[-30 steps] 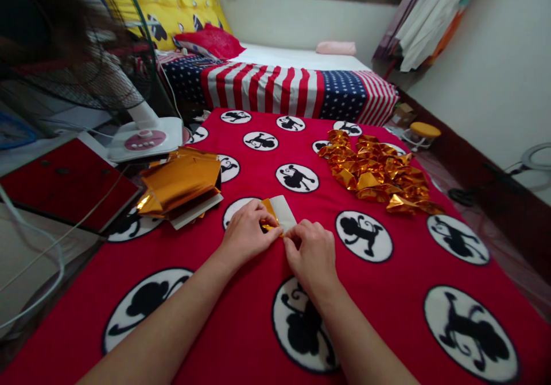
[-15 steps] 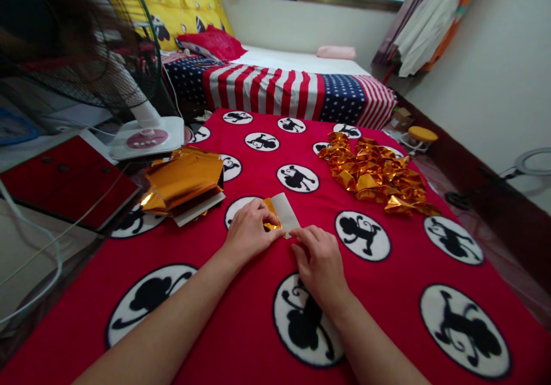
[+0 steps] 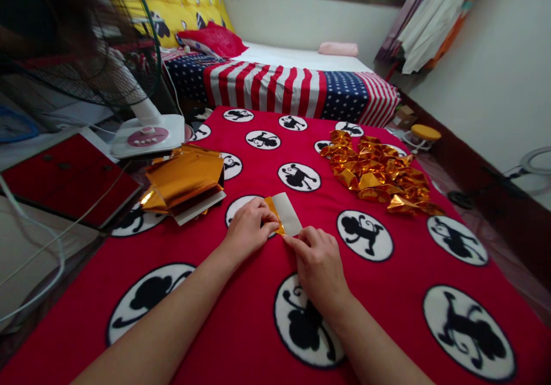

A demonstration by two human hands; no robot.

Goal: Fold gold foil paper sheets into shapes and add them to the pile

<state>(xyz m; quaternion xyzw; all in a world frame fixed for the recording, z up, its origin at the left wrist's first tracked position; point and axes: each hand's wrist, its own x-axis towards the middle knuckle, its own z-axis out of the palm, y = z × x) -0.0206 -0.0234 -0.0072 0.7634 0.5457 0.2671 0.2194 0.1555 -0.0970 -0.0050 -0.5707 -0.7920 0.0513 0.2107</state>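
1. Head view, item: folded paper strip (image 3: 284, 214), gold on 1 face and white on the other, lying flat on the red blanket (image 3: 387, 270) at the centre of the frame. Its near end sits between the 2 hands; its far end points toward the upper right, clear of both.
2. Left hand (image 3: 248, 230): enters from the lower left, forearm running diagonally up. Palm down, fingers curled, fingertips pressed on the gold left edge of the strip. Whether the thumb is under the paper cannot be told.
3. Right hand (image 3: 319, 261): enters from the lower centre, just below and right of the strip. Palm down, fingers drawn together and bent, fingertips touching the strip's near white corner. The 2 hands lie near each other, not touching.
4. Stack of gold foil sheets (image 3: 183, 181): left of centre, well apart from the left hand, resting on the blanket edge with a white backing showing beneath.
5. Heap of folded gold pieces (image 3: 379, 172): upper right of centre, well apart from the right hand.
6. Fan base (image 3: 148, 136), white with pink panel: upper left, beyond the foil stack; dark fan grille above it.
7. Striped and starred bedcover (image 3: 297, 89): top centre, beyond the blanket.
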